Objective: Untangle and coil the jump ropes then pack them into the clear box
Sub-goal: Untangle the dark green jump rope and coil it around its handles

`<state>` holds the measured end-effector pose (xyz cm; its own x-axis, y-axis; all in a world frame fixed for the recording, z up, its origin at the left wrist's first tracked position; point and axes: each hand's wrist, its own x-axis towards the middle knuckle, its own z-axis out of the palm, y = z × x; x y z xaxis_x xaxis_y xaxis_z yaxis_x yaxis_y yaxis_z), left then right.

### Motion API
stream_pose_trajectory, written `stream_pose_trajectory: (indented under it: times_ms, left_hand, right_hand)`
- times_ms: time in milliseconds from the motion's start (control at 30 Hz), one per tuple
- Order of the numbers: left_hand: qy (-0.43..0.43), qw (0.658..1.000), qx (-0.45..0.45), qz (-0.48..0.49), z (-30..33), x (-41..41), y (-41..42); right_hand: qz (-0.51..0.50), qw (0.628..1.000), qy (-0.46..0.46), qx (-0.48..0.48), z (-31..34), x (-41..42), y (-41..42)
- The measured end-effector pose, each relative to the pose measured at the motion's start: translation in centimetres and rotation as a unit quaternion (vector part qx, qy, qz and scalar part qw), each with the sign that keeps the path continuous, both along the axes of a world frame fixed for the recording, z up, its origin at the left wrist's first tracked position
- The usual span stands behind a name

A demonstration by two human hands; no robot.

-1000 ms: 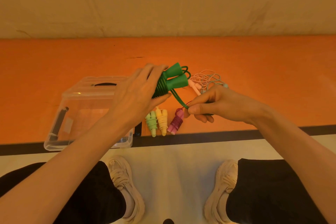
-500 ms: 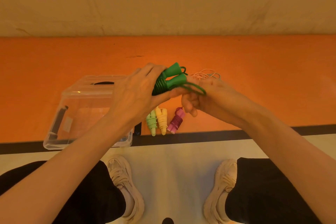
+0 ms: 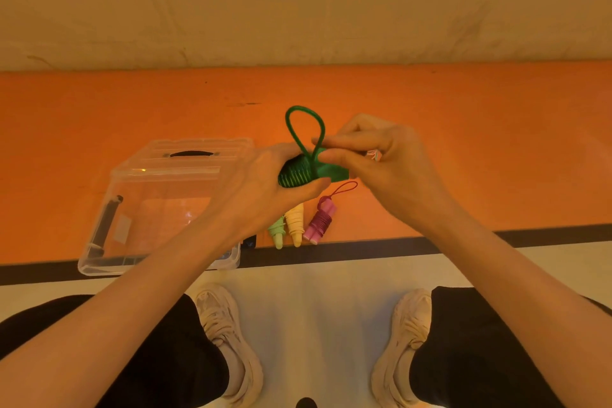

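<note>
Right hand (image 3: 387, 162) now beside green loop (image 3: 304, 126)

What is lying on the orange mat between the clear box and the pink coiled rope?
In the head view, two coiled ropes lie between the clear box and the pink coiled rope: the light green rope, then the yellow rope.

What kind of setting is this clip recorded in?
Probably a gym or play room, though that is uncertain: the person crouches at the edge of an orange floor mat, with coiled jump ropes lying on it beside a clear box, below a plain wall.
</note>
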<state>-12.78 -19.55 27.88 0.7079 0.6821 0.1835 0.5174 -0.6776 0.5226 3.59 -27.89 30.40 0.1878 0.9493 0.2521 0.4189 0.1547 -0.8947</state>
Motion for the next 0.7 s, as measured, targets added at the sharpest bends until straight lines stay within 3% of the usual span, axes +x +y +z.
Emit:
stream_pose_trajectory:
  times_ms: [100,200,267,367,533,600,700]
  left_hand:
    - [0.001,1.000,0.030,-0.001,-0.3,0.0,-0.1]
    - [-0.025,0.996,0.087,-0.016,-0.4,-0.3,-0.1]
    - [-0.006,0.994,0.109,-0.018,-0.3,-0.5,-0.1]
    - [0.027,0.988,0.146,-0.043,-0.5,-0.6,-0.1]
    - [0.110,0.987,0.111,-0.044,0.5,-0.3,-0.2]
    - [0.102,0.991,0.072,-0.042,0.6,-0.2,-0.1]
    - [0.022,0.999,0.023,-0.001,0.3,-0.4,0.8]
  right_hand:
    - [0.011,0.989,-0.127,0.081,-0.7,-1.3,0.2]
    - [0.060,0.976,-0.193,0.076,-0.9,-2.0,0.3]
    - [0.099,0.975,-0.198,0.007,-0.2,-1.6,0.3]
    - [0.192,0.968,-0.132,-0.099,0.8,-0.3,0.1]
    - [0.209,0.962,-0.159,-0.080,0.4,-1.9,-0.4]
    - [0.162,0.979,-0.113,-0.042,0.2,-2.2,-0.4]
    - [0.027,0.991,0.130,-0.035,0.8,-1.2,-0.1]
